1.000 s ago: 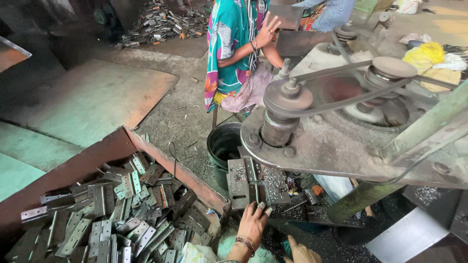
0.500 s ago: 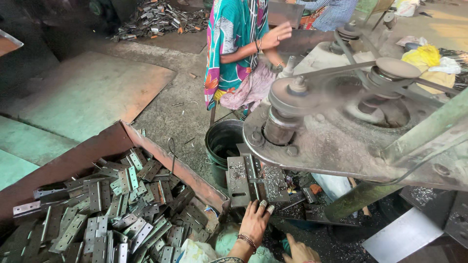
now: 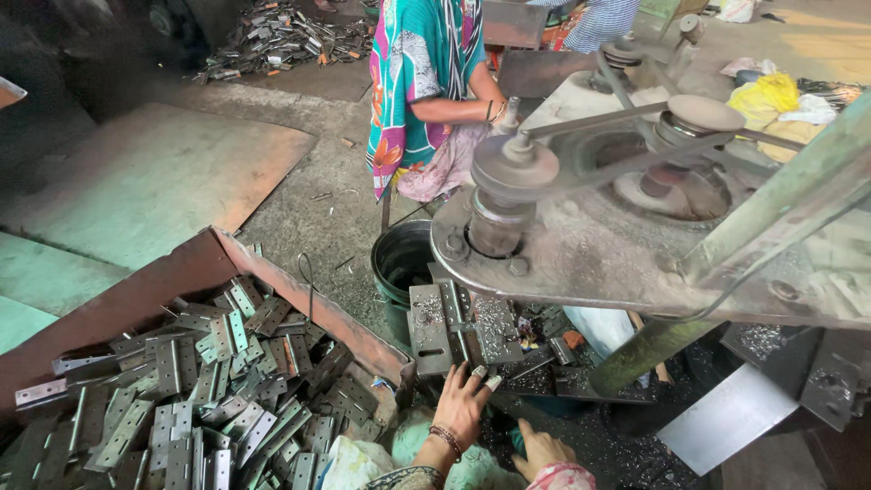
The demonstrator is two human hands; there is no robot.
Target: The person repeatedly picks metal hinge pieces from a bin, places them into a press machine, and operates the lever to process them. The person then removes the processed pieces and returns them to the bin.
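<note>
Left hand [image 3: 463, 404], fingers spread and gripping nothing, rests against the open metal hinge [image 3: 451, 327] lying on the machine bed beside the black bucket [image 3: 399, 268]. Right hand [image 3: 542, 448] sits low, fingers loosely open, empty. Crate of hinges [image 3: 195, 381] lies left.

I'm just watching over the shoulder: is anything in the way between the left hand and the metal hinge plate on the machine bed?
Nothing visible. The left hand already reaches the metal hinge plate, its fingertips at the plate's near edge. The right hand rests lower down, apart from it. The big flywheel sits above, not between.
</note>
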